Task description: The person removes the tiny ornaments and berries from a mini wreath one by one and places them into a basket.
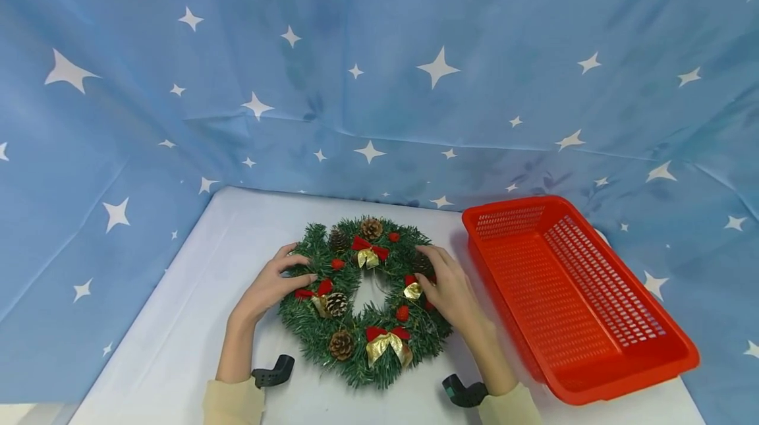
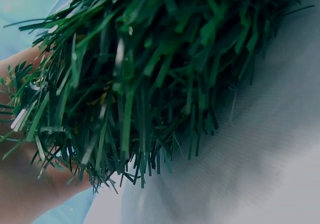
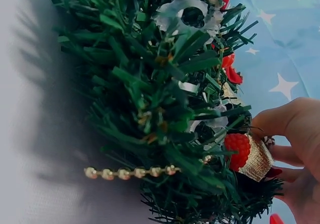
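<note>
Head view: wreath (image 1: 363, 323) lies on the white table (image 1: 172, 326), pinecones (image 1: 341, 344) and red-and-gold bows (image 1: 385, 346) set around its ring.
Left hand (image 1: 273, 285): fingers partly bent, gripping the wreath's left side.
Right hand (image 1: 450, 286): fingers partly bent, gripping its right side near one bow.
Basket (image 1: 563, 300): red, mesh-walled, stands right of the wreath.
Bead strand (image 3: 124, 174): juts from the wreath.

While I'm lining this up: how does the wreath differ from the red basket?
The wreath is a round ring; the red basket is a roughly rectangular tub.
The wreath is bushy and green, with pinecones and bows; the basket is plain, with perforated walls.
The left hand and right hand touch the wreath; neither touches the basket.
Both show red, the wreath only in its trimmings.
</note>
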The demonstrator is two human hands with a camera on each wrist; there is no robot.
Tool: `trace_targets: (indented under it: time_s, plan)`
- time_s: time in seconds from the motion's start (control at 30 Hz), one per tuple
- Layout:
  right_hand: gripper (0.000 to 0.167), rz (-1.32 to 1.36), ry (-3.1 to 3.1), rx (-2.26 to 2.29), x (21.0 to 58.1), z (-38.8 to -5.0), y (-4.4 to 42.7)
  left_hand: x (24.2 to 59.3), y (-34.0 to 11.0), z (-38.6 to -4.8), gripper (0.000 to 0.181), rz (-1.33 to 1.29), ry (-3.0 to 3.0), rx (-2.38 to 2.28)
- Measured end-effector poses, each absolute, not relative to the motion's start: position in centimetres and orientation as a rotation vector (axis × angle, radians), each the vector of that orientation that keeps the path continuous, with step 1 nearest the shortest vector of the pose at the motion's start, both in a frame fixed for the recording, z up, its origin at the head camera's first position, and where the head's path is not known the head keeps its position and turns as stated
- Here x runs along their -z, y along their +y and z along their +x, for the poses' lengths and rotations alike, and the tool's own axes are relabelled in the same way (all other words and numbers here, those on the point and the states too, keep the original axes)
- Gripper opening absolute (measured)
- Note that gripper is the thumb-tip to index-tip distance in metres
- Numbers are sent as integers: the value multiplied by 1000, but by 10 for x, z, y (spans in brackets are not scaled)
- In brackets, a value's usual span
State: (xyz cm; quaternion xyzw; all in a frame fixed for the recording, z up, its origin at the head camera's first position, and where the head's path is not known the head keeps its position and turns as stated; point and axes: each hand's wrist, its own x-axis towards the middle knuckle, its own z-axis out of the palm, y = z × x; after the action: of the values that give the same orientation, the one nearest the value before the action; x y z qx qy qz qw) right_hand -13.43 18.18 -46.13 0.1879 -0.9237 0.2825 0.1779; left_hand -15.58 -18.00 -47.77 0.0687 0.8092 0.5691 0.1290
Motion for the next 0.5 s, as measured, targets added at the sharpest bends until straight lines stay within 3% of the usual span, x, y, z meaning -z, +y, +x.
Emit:
trace_targets:
  time_s: [0.5]
  plan:
    - [61,571,-2491,-812,459,-134,184,477,-179,-156,35,201,2362,-1634]
